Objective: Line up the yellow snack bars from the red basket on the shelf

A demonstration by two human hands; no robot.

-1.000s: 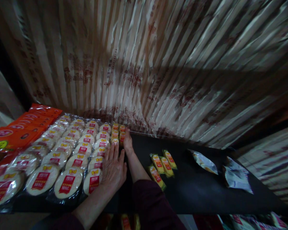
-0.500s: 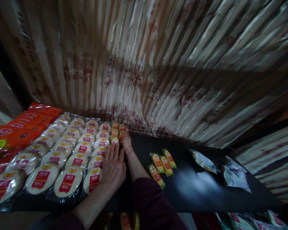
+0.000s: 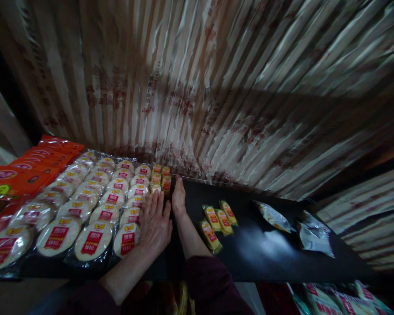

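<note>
My left hand [image 3: 156,223] lies flat, fingers spread, beside the rightmost row of round wrapped rice crackers [image 3: 128,238]. Its fingertips touch the near end of two short rows of small yellow packets [image 3: 166,183]. Just right of those packets stands my right hand [image 3: 179,195] on edge, fingers stretched toward the back, with a narrow gap to them and nothing held. Several loose yellow packets [image 3: 223,221] lie on the black shelf to the right of my right forearm.
Orange packages [image 3: 29,175] stand in a row at the far left. Two silvery bags [image 3: 274,216] [image 3: 315,236] lie on the black shelf [image 3: 265,267] at the right. Striped, printed sheeting [image 3: 184,87] hangs behind. More packages [image 3: 321,299] show below the front edge.
My right hand has moved slightly right, away from the small yellow packets it was against. My left hand stays nearly in place. The view has shifted a little.
</note>
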